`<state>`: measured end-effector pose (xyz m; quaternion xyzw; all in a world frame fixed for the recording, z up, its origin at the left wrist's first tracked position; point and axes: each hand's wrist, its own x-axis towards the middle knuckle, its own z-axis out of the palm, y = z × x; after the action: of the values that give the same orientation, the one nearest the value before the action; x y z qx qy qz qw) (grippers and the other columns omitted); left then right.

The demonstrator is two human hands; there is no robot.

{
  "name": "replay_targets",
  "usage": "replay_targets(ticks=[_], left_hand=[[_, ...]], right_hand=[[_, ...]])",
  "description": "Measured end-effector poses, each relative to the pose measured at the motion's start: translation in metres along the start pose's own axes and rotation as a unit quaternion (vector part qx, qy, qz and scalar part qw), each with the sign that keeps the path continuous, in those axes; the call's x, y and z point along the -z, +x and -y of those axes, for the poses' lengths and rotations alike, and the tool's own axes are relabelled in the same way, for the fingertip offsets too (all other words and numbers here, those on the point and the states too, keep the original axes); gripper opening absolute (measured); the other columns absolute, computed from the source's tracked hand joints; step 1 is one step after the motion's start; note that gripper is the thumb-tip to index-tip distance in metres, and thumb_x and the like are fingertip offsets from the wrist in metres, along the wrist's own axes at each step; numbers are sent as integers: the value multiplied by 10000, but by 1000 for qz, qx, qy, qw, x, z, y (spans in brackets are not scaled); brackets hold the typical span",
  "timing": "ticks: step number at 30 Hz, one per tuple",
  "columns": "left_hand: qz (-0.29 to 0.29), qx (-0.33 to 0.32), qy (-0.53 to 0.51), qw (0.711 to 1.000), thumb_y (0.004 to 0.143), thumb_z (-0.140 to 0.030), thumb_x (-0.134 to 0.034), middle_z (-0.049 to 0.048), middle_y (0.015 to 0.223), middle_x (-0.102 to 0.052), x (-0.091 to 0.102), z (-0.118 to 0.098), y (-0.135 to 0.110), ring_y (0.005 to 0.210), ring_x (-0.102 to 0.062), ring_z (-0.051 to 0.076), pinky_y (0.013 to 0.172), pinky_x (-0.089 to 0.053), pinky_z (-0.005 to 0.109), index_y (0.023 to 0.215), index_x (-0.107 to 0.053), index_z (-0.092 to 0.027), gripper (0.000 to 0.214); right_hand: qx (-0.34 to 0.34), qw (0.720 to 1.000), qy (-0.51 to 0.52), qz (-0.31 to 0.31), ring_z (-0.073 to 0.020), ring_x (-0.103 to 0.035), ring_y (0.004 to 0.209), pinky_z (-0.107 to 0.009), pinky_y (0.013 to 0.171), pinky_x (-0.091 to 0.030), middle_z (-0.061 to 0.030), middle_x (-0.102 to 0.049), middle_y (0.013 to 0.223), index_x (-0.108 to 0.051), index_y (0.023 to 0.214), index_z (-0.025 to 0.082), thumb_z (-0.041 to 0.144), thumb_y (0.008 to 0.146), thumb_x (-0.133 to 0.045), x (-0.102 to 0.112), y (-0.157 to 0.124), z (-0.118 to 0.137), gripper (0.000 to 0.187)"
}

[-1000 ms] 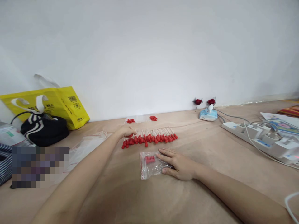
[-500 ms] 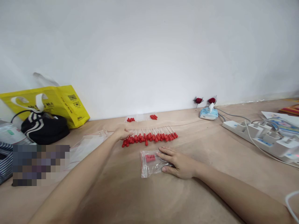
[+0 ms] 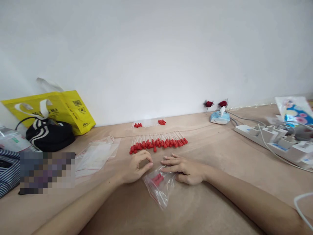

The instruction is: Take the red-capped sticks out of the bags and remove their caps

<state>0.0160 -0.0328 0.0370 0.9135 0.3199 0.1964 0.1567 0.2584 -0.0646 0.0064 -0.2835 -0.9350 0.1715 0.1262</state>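
We see the clear plastic zip bag (image 3: 168,191) lying askew on the brown tabletop (image 3: 122,209), between and just in front of both hands. Our left hand (image 3: 137,168) curls thumb and forefinger nearly together at its upper-left edge; we cannot tell whether they pinch the film. Our right hand (image 3: 188,168) lies palm down, fingers loosely spread, fingertips touching the bag's upper-right side and clasping nothing.

We judge the bag light, limp and a little slippery, its thin film creasing readily, so a pinch at the red-lined edge or a corner should hold best. The small red pieces (image 3: 157,179) inside it look firmer.

Beyond lies a row of pale sticks with red bulb-shaped heads (image 3: 158,143), probably light, the slim shafts likelier to snap. Farther back, two clusters of red pieces (image 3: 161,122) rest at clear plastic; whether inside, we cannot tell. At left, flat clear bags (image 3: 96,156) overlap, no red pieces visible in them.
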Motion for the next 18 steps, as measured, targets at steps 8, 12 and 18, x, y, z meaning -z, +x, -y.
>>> replay_targets(ticks=[8,12,18], left_hand=[[101,-126,-31,986,635,-14,-386,54,1296,-433,-14,0,10,1231,-336,203,1013,-297,413,1181,-424,-213,582],[174,-165,-13,971,637,-25,-394,22,1301,-447,-15,1,9,1238,-332,214,1016,-293,423,1159,-500,-247,577],[78,-125,13,989,756,-183,-479,77,1058,-592,-10,-2,-17,985,-527,195,881,-421,360,1044,-589,-205,309]], right_hand=[[-55,961,0,-272,-188,-508,912,-376,819,-384,-81,-569,974,-581,984,178,73,681,-464,-2,-3,-5,342],[-38,978,73,-193,-136,-493,696,-372,798,-342,16,-532,647,-594,700,182,286,690,-615,0,-10,11,106],[17,988,126,-83,-84,-450,612,-353,813,-290,72,-458,533,-613,585,189,401,566,-723,-6,-10,21,239]])
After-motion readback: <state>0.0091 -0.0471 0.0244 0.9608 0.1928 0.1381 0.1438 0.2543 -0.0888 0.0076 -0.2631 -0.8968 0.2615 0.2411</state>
